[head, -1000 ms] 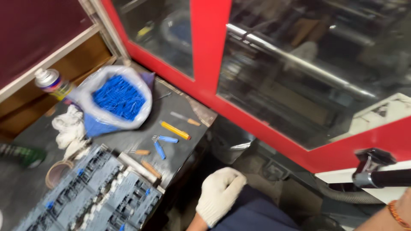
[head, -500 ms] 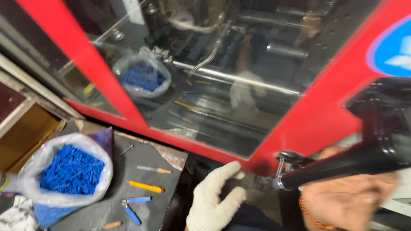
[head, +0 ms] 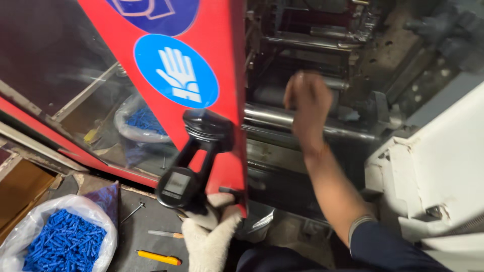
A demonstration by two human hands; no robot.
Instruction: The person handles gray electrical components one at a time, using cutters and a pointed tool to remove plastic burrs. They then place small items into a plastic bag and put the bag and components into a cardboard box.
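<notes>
— Where is the left hand (head: 207, 236)?

— Low in the view, in a white knitted glove. Its fingers are wrapped around the lower end of the black door handle (head: 194, 158) on the red machine guard door (head: 222, 55); the glove is palm-up under the handle's base, at the door's bottom edge.

— And the handle itself?

— It stands tilted on the red frame, rounded knob at the top, flat grey plate at the bottom where the glove meets it. Just above it sits a round blue sign with a white hand (head: 176, 70).

— The right hand (head: 306, 103)?

— Bare, arm stretched forward and up into the open machine, dark sleeve (head: 388, 249) pushed back to the elbow. The hand is blurred; fingers look loosely curled near the shiny horizontal steel bar (head: 272, 117), but I cannot tell whether they hold or touch anything.

— What lies below?

— On the dark bench, a clear plastic bag of small blue plastic parts (head: 63, 244), a yellow-handled tool (head: 159, 258) and a small screwdriver (head: 165, 233) beside it. A white machine housing (head: 443, 166) is at the right.
</notes>
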